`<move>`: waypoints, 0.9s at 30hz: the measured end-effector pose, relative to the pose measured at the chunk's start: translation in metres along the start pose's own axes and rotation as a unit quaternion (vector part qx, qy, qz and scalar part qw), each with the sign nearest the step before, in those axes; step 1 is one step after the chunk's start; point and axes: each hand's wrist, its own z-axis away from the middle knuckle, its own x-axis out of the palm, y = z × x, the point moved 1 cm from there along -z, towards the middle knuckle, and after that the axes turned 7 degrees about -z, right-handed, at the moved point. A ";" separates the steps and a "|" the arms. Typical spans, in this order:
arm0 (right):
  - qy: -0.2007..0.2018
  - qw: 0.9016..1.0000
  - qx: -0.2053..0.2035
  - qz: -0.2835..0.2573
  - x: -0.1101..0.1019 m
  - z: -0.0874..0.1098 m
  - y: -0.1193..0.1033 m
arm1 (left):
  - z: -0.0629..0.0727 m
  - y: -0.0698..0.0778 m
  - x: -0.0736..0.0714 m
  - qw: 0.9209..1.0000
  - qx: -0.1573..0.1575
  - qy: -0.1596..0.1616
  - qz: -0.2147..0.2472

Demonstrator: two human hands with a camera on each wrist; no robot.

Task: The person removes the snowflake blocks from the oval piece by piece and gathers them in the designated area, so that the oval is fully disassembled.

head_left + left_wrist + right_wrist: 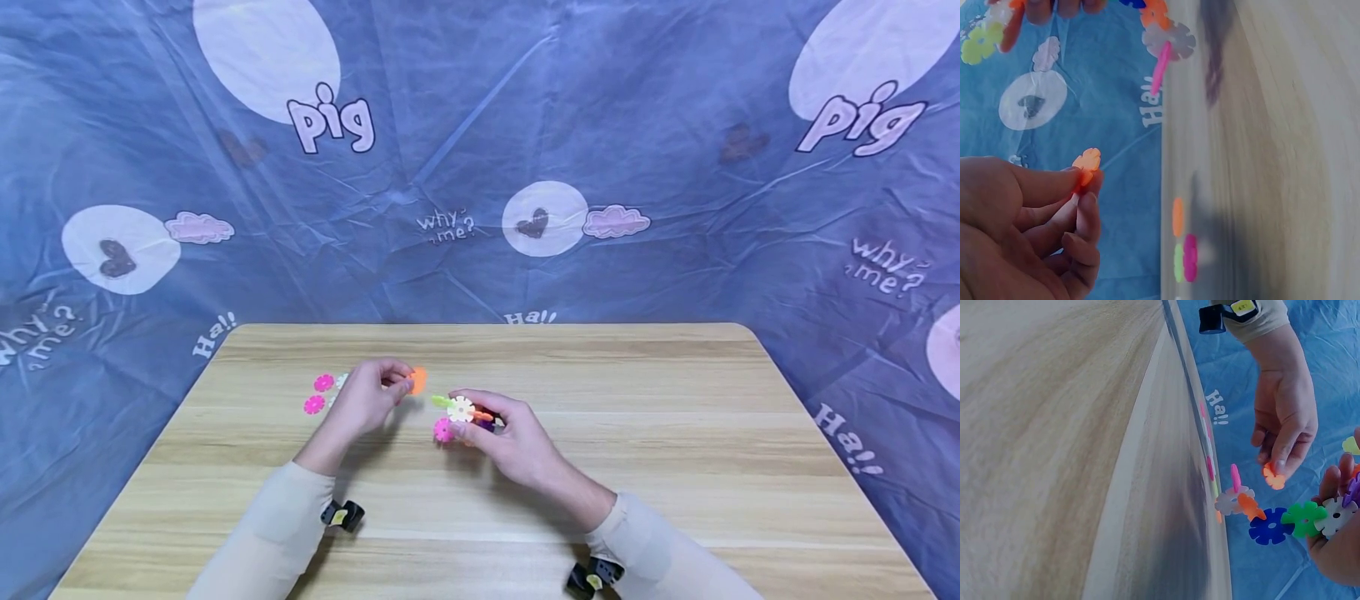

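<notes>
The left hand pinched an orange disc jutting toward the tabletop's right edge; the right hand gripped linked discs.

From here I see a wood-grain table with rounded far corners. A creased blue fabric backdrop hangs behind it and along both sides. Above the table's far edge, a dark heart print sits inside a pale oval, beside a pink cloud print.
</notes>
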 end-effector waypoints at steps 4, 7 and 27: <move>0.000 1.000 -0.001 0.011 0.000 0.001 0.000 | -0.005 -0.005 0.003 1.000 -0.005 -0.002 0.000; 0.000 1.000 -0.001 0.012 0.000 0.001 0.000 | -0.008 -0.007 0.005 1.000 -0.010 -0.007 -0.002; -0.009 1.000 0.004 0.002 0.000 0.001 0.001 | -0.028 -0.024 0.017 0.999 -0.014 -0.034 -0.037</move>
